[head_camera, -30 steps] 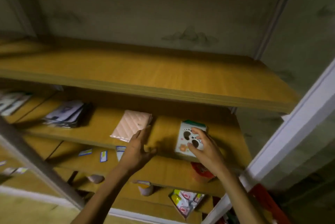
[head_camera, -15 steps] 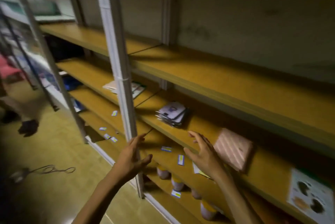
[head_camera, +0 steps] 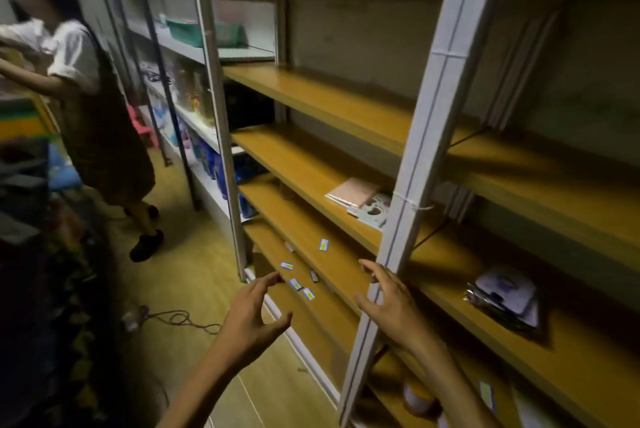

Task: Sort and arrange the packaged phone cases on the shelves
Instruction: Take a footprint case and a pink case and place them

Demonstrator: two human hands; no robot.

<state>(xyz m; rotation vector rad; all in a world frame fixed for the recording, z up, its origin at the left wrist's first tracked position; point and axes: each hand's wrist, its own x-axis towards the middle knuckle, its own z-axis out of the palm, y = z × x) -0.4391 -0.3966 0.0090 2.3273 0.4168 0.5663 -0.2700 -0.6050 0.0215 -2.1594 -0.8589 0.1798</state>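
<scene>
My left hand (head_camera: 247, 318) hovers empty in the aisle in front of the shelf edge, fingers spread. My right hand (head_camera: 388, 299) is also empty with fingers apart, next to the white shelf upright (head_camera: 408, 185). On the wooden shelf (head_camera: 311, 164) left of the upright lie a pink packaged phone case (head_camera: 351, 190) and, beside it, a light patterned packaged case (head_camera: 372, 211), partly hidden by the upright. A stack of purple-white packaged cases (head_camera: 504, 296) lies on the shelf to the right of the upright.
Another person (head_camera: 90, 109) stands at the far left in the aisle. A cable (head_camera: 173, 318) lies on the floor. Small price labels (head_camera: 298, 284) dot the lower shelf edges. Round jars (head_camera: 417, 398) sit on the bottom shelf. A green basket (head_camera: 204, 33) rests on the far rack.
The view has swung left along the shelves. My right hand let go of the white patterned case, and both hands pulled back from the shelf, empty. Another person came into view.
</scene>
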